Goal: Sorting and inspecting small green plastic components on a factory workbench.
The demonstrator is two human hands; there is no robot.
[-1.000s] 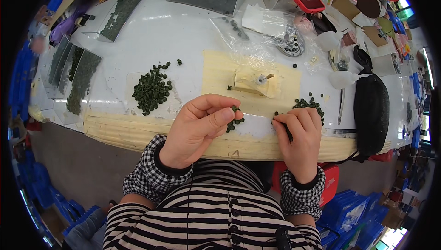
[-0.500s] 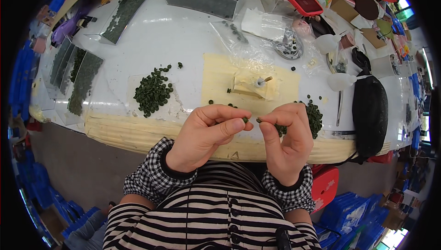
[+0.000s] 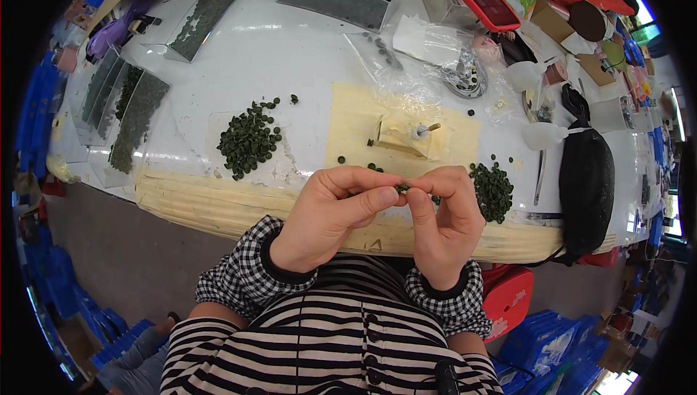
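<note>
Pretty bright in here, fairly even across the tabletop (image 3: 298,68), with a streak of glare by its far edge, left of middle. Window (image 3: 647,33) past the far right corner is blown out. Floor (image 3: 174,250) below the near edge looks dimmer. Fisheye bows that edge.

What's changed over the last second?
The right hand moved left from the right pile; its fingertips now meet those of the left hand, which still pinches a small green piece. The left pile and block stayed put.
</note>
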